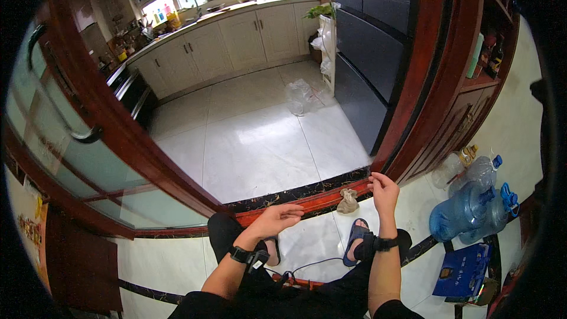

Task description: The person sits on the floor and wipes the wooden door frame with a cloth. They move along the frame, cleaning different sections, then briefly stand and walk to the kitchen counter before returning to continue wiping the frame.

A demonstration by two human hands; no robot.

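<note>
My left hand is held in the air over my left knee, palm inward, with the thumb a little apart from the fingers and nothing in it. Raised near the right door jamb, my right hand has loosely bent fingers, and no object shows in it. Between the hands, a crumpled beige cloth or bag lies on the floor against the red wooden door sill. Neither hand touches it. Both wrists wear black straps. Below, my feet are in dark slippers, and a thin black cable runs between my legs.
A glazed sliding door stands left. Beyond the sill are a clear plastic bag on the tiles, a dark refrigerator and kitchen cabinets. Right are large blue water bottles and a blue box; a brown cabinet is left.
</note>
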